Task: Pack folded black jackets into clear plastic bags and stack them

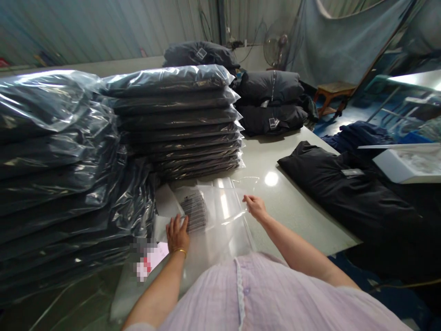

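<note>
Clear plastic bags lie flat on the table in front of me, with a block of dark printed lines near their left side. My left hand rests on the bags' left edge, fingers spread and pressed down beside the print. At the right edge my right hand is closed in a pinch on a plastic bag, whose edge runs to the fingertips. A pink paper lies on the table left of my left wrist.
Stacks of dark garments in clear bags stand at left and behind the bags. Folded dark jackets are piled at the back. A black garment lies at right, near a white box. A fan stands behind.
</note>
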The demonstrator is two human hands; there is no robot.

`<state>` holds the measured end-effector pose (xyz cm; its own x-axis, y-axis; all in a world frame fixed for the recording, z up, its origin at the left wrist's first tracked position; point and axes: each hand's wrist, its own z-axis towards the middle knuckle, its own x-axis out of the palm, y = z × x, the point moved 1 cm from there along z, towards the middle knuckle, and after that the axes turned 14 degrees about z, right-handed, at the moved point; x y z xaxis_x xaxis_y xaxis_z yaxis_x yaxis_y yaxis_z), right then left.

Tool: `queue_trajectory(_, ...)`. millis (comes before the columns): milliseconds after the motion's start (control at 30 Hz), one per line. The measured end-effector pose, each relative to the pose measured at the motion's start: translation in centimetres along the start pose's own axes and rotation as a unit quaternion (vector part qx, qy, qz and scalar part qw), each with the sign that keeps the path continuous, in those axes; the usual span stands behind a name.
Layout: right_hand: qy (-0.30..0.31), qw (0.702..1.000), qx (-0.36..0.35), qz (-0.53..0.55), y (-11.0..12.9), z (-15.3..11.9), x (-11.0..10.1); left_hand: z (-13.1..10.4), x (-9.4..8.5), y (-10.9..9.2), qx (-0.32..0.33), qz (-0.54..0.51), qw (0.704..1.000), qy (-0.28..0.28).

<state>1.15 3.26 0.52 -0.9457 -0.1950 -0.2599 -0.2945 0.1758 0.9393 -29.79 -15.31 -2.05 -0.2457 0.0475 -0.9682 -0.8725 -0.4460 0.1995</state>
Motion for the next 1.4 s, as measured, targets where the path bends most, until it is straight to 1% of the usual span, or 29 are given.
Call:
queue_trajectory(100, -0.013, 1.000, -0.012, 0.016, -0.3, 0.5, -1.5, 0.0, -0.2, 0.5, -0.003, 0.008, 1.000, 0.012)
queue_trajectory(167, -0.034, 0.999, -0.013, 0.019, -0.8, 1.1, -3.4, -0.1, -0.3, 0.5, 0.012, 0.011, 1.000, 0.023)
queue_trajectory(200, -0.052, 0.999, -0.009, 0.016, -1.2, 1.4, -4.7, -0.1, -0.3, 0.4, 0.021, 0.014, 0.999, 0.029)
queue_trajectory(267, -0.100, 0.995, 0.009, 0.001, -2.2, 1.9, -7.9, -0.1, -0.4, -0.1, 0.034, 0.018, 0.999, 0.034)
queue_trajectory(333, -0.136, 0.990, 0.025, -0.016, -3.4, 2.1, -11.7, 0.0, -0.8, -1.3, 0.033, 0.013, 0.999, 0.023)
queue_trajectory(367, -0.142, 0.989, 0.025, -0.023, -4.1, 2.0, -13.6, 0.2, -1.2, -2.1, 0.028, 0.007, 1.000, 0.010)
queue_trajectory(400, -0.147, 0.989, 0.021, -0.028, -4.7, 1.9, -15.3, 0.4, -1.7, -3.2, 0.024, -0.003, 1.000, -0.005)
queue_trajectory(467, -0.163, 0.986, 0.014, -0.035, -5.9, 1.5, -18.4, 1.1, -3.2, -5.8, 0.028, -0.027, 0.999, -0.034)
queue_trajectory(533, -0.187, 0.981, 0.019, -0.044, -7.1, 1.1, -20.6, 1.6, -5.2, -9.2, 0.062, -0.059, 0.995, -0.056)
queue_trajectory(600, -0.201, 0.978, 0.040, -0.043, -8.0, 0.8, -21.9, 1.7, -7.6, -13.1, 0.122, -0.101, 0.985, -0.070)
queue_trajectory(667, -0.199, 0.977, 0.064, -0.032, -8.8, 0.7, -22.7, 1.1, -10.0, -16.9, 0.193, -0.159, 0.965, -0.080)
queue_trajectory(700, -0.197, 0.977, 0.075, -0.026, -9.1, 0.7, -23.0, 0.6, -11.0, -18.8, 0.217, -0.184, 0.955, -0.083)
queue_trajectory(767, -0.193, 0.977, 0.090, -0.016, -9.4, 1.1, -23.6, -0.8, -12.8, -22.2, 0.280, -0.224, 0.931, -0.064)
queue_trajectory(833, -0.194, 0.975, 0.106, -0.005, -9.5, 1.7, -24.3, -2.2, -13.8, -24.9, 0.341, -0.239, 0.909, -0.021)
queue_trajectory(900, -0.195, 0.972, 0.130, 0.014, -9.5, 2.5, -25.2, -3.4, -14.0, -27.0, 0.376, -0.231, 0.897, 0.027)
queue_trajectory(1000, -0.201, 0.963, 0.166, 0.061, -9.3, 3.8, -26.8, -4.6, -12.9, -28.7, 0.392, -0.201, 0.893, 0.087)
queue_trajectory(1067, -0.206, 0.956, 0.181, 0.105, -9.0, 4.4, -27.9, -5.0, -11.7, -29.1, 0.383, -0.195, 0.895, 0.116)
queue_trajectory(1100, -0.207, 0.952, 0.184, 0.130, -8.8, 4.6, -28.3, -5.1, -11.1, -29.1, 0.366, -0.198, 0.900, 0.128)
queue_trajectory(1167, -0.200, 0.946, 0.182, 0.177, -8.5, 4.7, -29.0, -4.9, -10.0, -29.2, 0.297, -0.221, 0.916, 0.155)
queue_trajectory(1233, -0.176, 0.939, 0.167, 0.243, -8.1, 4.3, -29.3, -4.3, -9.5, -29.7, 0.204, -0.266, 0.922, 0.191)
queue_trajectory(1267, -0.159, 0.930, 0.159, 0.291, -8.0, 3.9, -29.1, -3.9, -9.4, -30.1, 0.157, -0.297, 0.918, 0.211)
queue_trajectory(1300, -0.141, 0.917, 0.153, 0.341, -7.9, 3.3, -28.8, -3.4, -9.4, -30.7, 0.109, -0.336, 0.907, 0.228)
queue_trajectory(1367, -0.103, 0.889, 0.154, 0.419, -7.9, 2.0, -27.5, -2.5, -9.7, -32.3, 0.025, -0.419, 0.873, 0.249)
queue_trajectory(1400, -0.082, 0.886, 0.162, 0.427, -8.0, 1.3, -26.6, -2.1, -9.8, -33.3, -0.005, -0.453, 0.855, 0.251)
